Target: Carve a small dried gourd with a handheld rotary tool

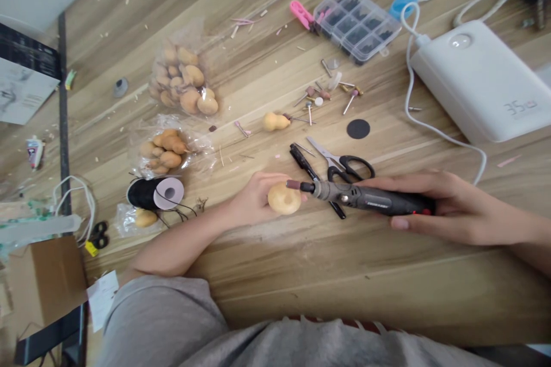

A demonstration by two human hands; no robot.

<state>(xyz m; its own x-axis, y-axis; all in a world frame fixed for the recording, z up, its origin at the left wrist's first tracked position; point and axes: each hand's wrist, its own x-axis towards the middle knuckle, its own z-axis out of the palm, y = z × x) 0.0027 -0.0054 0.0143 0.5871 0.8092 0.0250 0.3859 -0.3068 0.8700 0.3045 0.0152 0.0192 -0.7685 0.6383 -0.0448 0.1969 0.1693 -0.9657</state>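
Within curled left fingers (271, 177), a pale gourd (284, 200), right fingers (415, 184) closed around rotary tool (370, 199)

The left hand (253, 198) holds a small, round, yellow gourd (284, 200). The right hand (460, 209) holds a long, dark grey grinding tool (372, 199), its brown tip (293, 184) near the gourd.

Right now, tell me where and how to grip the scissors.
Pinch the scissors by the black loops, coming down from the right: those lie nearer the right hand, while the blades point away to the left. The scissors seem flat on the table, so from above looks easiest.
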